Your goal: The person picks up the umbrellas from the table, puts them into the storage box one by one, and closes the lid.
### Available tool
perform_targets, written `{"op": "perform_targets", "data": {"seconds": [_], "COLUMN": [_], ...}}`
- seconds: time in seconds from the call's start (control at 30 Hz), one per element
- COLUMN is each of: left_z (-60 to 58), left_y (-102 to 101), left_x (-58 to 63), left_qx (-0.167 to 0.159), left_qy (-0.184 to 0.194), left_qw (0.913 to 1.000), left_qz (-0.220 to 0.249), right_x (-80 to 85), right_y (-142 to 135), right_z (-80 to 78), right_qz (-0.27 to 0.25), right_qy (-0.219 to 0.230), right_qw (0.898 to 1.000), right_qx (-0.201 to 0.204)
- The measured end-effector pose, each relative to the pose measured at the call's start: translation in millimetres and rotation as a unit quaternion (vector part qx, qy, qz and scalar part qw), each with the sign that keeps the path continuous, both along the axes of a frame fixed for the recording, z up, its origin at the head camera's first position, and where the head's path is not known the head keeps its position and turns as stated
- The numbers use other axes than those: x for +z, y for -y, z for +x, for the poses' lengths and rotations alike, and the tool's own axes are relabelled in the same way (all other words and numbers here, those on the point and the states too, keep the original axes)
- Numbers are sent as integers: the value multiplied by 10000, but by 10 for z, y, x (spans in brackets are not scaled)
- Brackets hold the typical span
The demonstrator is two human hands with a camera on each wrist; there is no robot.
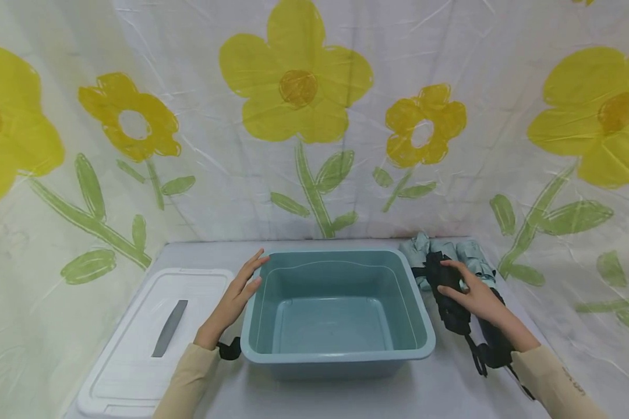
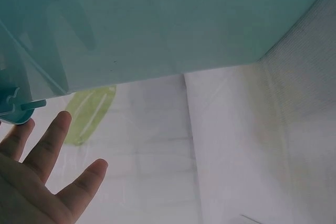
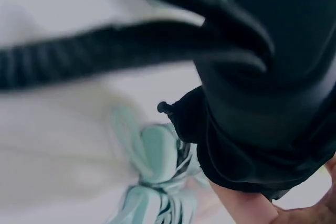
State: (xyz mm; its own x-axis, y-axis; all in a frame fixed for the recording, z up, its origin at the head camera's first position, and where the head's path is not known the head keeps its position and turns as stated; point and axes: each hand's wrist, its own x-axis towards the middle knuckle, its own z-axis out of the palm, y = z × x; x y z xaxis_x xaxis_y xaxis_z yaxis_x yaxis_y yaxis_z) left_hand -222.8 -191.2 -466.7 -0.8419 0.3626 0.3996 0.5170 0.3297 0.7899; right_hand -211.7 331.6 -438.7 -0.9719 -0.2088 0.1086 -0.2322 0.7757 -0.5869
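Note:
My right hand [image 1: 474, 294] grips a black folding umbrella [image 1: 451, 305] to the right of the teal plastic bin [image 1: 340, 356]. The umbrella's wrist strap hangs down, and its black handle [image 3: 273, 103] fills much of the right wrist view. Beneath my right wrist lies another black item [image 1: 495, 343], partly hidden by the arm. Pale green folded umbrellas [image 1: 472, 253] lie behind the black one; their handles [image 3: 160, 153] and straps show in the right wrist view. Beside the bin's left rim is my left hand [image 1: 236, 297], its fingers [image 2: 50, 142] spread and nearly straight; fingertips are near the rim.
A white lid [image 1: 120, 355] with a grey handle lies on the white table [image 1: 451, 390] at the left. The open bin stands mid-table with a bare floor. Behind the table hangs a flower-printed curtain [image 1: 204, 174].

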Motion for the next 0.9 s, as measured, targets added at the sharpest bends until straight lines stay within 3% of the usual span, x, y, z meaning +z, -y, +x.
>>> {"op": "perform_targets", "data": {"seconds": [0.23,0.37,0.6,0.9], "left_z": [11,54,187,210], "left_y": [-3,-25,-103,-119], "left_x": [3,77,322,351], "left_qx": [-27,2,-56,56], "left_qy": [1,43,61,5], "left_qw": [10000,10000,10000,9999], "left_qz": [13,-26,29,-85], "right_x": [36,49,146,238], "right_y": [57,79,117,159], "right_z": [-21,-46,-90,-120], "right_qz": [-200,-188,-301,-363], "right_qy": [-75,-120,-26,169], "right_qw": [9990,9991,9991,9991], "right_qx": [392,371,283,139]}}
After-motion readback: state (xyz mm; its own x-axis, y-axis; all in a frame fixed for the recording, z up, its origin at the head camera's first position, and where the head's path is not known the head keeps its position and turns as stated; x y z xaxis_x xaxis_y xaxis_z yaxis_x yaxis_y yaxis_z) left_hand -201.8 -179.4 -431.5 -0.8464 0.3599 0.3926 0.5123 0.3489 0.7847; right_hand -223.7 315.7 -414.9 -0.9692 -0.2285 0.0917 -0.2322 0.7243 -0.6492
